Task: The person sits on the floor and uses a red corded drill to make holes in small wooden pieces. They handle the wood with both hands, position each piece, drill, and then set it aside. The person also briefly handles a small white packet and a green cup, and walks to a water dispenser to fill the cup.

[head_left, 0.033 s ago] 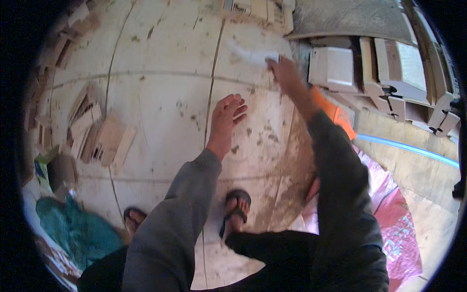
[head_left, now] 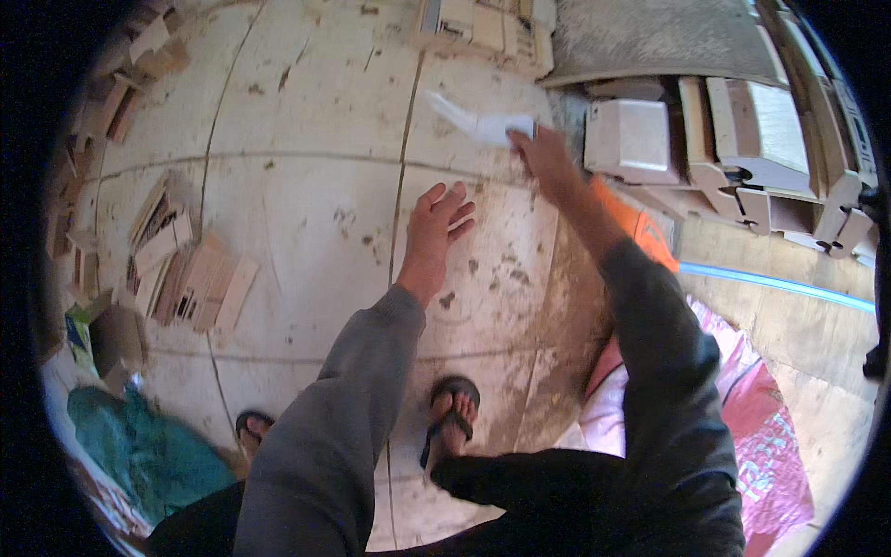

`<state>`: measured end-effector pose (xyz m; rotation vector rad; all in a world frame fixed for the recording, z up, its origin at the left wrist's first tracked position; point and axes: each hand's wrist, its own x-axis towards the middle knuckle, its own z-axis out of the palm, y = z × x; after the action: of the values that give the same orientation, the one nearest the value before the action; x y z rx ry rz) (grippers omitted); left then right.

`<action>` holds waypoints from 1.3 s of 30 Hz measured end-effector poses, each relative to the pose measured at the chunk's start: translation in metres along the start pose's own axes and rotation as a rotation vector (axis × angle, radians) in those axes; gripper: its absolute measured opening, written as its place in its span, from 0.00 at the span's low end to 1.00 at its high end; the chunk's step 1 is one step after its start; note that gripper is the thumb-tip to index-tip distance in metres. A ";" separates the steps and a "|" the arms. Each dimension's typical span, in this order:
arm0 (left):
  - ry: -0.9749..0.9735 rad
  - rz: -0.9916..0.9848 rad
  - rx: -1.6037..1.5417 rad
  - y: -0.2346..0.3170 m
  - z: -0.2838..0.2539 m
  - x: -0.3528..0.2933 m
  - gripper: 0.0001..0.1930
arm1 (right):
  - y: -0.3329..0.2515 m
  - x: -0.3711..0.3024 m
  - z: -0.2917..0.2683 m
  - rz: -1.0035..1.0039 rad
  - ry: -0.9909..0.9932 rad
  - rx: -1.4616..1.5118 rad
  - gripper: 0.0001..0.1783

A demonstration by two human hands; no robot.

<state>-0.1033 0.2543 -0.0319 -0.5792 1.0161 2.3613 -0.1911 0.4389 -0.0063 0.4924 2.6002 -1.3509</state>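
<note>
My right hand is closed on one end of a thin white strip, which looks like plastic or paper. The strip's free end reaches out to the left, above the tiled floor; its exact kind is unclear. Lower and to the left, my left hand hangs over the tiles with its fingers apart, holding nothing.
Light wooden pieces lie on the left, and a wooden stack stands at the far edge. Wooden units line the right, near an orange object, blue strip and pink sack. Green sacking lies lower left.
The white strip shows more sharply now, its free end hanging slightly lower. My right forearm has shifted a little to the right; my left hand barely differs. The whole view has tilted slightly.
</note>
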 end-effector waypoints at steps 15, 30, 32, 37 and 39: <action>0.036 0.222 0.178 0.018 0.018 -0.045 0.18 | -0.026 -0.210 -0.011 0.297 -0.092 0.375 0.10; -0.174 0.010 0.193 -0.013 0.023 -0.075 0.14 | -0.031 -0.214 0.008 -0.487 0.195 -0.489 0.15; -0.163 -0.036 0.178 -0.012 0.021 -0.076 0.14 | -0.028 -0.214 0.008 -0.464 0.200 -0.448 0.16; -0.241 0.039 0.287 -0.022 0.015 -0.075 0.11 | -0.021 -0.214 0.006 -0.351 0.135 -0.344 0.17; -0.251 0.041 0.281 -0.025 0.011 -0.073 0.10 | -0.016 -0.213 0.002 -0.329 0.071 -0.384 0.18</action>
<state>-0.0332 0.2569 0.0020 -0.1541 1.2208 2.2022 0.0014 0.3834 0.0683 0.0551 2.9967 -0.8771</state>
